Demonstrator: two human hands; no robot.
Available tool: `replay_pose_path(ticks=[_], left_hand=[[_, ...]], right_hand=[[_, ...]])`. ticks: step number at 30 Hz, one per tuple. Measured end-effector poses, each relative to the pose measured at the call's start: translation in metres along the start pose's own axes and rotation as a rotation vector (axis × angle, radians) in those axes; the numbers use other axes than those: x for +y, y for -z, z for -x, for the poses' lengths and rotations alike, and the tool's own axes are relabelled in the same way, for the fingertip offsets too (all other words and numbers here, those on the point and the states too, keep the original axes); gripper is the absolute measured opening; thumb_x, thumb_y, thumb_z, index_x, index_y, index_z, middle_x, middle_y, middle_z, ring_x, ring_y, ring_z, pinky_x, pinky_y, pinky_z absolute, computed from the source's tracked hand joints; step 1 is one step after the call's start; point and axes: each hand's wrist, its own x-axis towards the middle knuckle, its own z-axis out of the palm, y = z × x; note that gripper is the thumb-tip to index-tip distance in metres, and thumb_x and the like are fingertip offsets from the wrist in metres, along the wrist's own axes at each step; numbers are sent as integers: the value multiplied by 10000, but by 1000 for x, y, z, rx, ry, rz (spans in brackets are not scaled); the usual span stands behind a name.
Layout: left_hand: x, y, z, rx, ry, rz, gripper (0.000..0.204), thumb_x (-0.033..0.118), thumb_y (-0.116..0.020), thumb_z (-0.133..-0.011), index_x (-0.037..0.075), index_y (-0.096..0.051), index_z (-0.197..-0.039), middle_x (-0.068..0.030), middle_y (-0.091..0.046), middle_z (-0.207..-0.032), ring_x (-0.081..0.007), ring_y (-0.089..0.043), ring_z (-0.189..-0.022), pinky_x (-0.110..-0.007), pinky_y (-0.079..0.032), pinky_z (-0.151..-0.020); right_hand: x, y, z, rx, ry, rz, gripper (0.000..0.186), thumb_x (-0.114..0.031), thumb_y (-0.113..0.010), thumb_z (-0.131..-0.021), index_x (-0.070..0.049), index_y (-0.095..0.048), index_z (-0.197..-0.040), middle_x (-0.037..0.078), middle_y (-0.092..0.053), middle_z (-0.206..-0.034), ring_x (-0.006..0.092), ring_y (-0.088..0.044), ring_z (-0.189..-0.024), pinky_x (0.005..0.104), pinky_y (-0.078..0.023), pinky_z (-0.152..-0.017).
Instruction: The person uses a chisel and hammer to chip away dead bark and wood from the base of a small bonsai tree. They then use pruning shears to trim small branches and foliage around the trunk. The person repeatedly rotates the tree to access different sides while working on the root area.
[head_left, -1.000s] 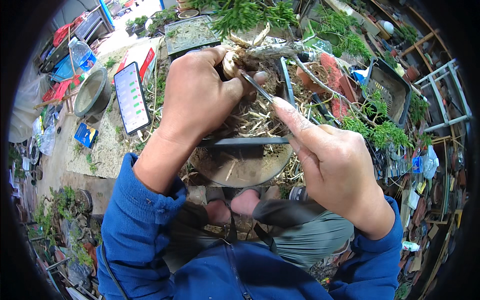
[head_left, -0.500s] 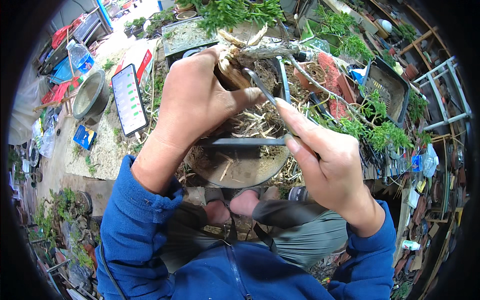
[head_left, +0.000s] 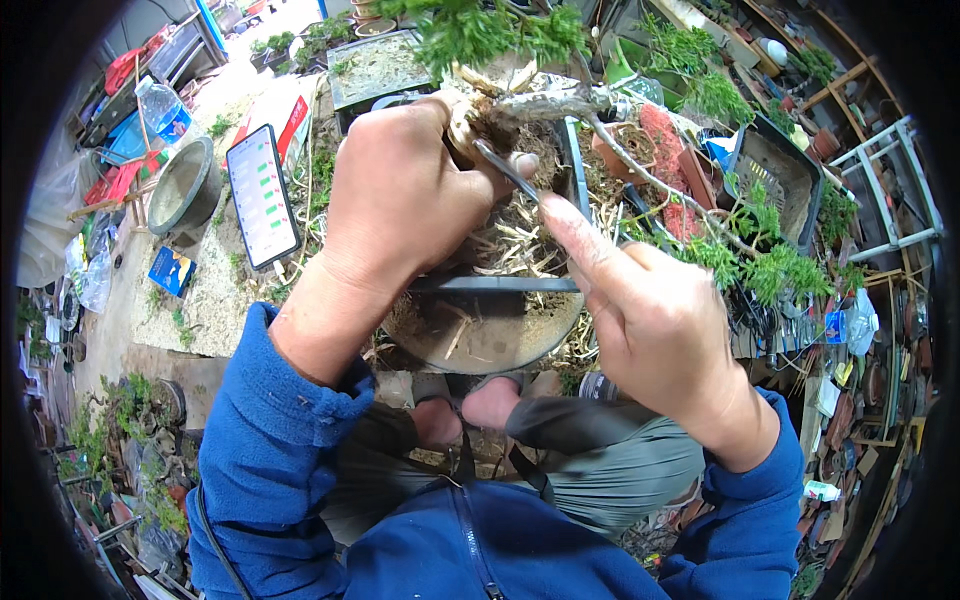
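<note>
My left hand (head_left: 395, 190) is closed around the trunk of a small bonsai tree (head_left: 555, 104), whose pale bark is stripped in places. Green needle foliage (head_left: 490, 38) spreads beyond it, and a bare branch runs off to the right. In my right hand (head_left: 650, 310) is a thin metal carving tool (head_left: 508, 170), its handle hidden in the closed fingers. The tool's curved tip meets the trunk just beside my left thumb. Beneath both hands sits a dark pot (head_left: 500, 285) holding soil and many pale wood shavings (head_left: 515, 240).
A phone (head_left: 263, 198) with a lit screen lies left of my left hand, near a round grey pot (head_left: 186, 187) and a water bottle (head_left: 163, 110). At the right are a black plastic tray (head_left: 778, 185) and a red block-like strip (head_left: 665, 150). Shelves crowd the far right.
The tree has shifted slightly, its foliage moving right. My left hand has turned a little with it, and my right hand with the tool has moved slightly down and right.
</note>
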Motion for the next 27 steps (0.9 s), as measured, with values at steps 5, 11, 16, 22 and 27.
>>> replay_pose_path(ticks=[5, 11, 16, 22, 27], left_hand=[[3, -1, 1, 28, -51, -83, 433, 403, -913, -826, -4, -790, -907, -255, -732, -794, -453, -752, -804, -493, -607, -707], [1, 2, 5, -40, -98, -115, 468, 335, -948, -768, 14, -740, -1036, -196, -769, -876, -391, -771, -824, -459, -623, -752], [2, 8, 7, -144, -70, -99, 536, 250, -981, -745, 39, -709, -1156, -135, -790, -959, -272, -786, -867, -384, -616, -803], [-8, 15, 2, -258, 61, 170, 546, 166, -976, -741, 23, -713, -1198, -77, -782, -983, -144, -715, -868, -332, -594, -828], [-10, 16, 1, -244, 49, -30, 510, 198, -945, -765, 9, -726, -1186, -88, -776, -979, -170, -722, -855, -341, -587, -820]], right_hand=[[3, -5, 12, -2, -31, -2, 540, 13, -719, -953, -108, -702, -1479, 195, -721, -846, 356, -693, -682, 457, -553, -612], [15, -13, 25, -8, -30, -190, 464, 43, -693, -963, 39, -685, -1427, 257, -755, -1303, 365, -796, -987, 404, -624, -846], [17, -5, 32, -52, -42, -375, 427, 64, -662, -979, 98, -679, -1405, 279, -753, -1323, 355, -791, -1145, 382, -601, -981], [16, -5, 15, 25, -30, -392, 417, 58, -648, -1005, 110, -666, -1418, 265, -738, -1378, 333, -730, -1307, 372, -553, -1101], [13, -9, 5, -16, -55, -433, 406, 55, -657, -1017, 84, -673, -1421, 262, -724, -1403, 342, -720, -1319, 377, -562, -1104]])
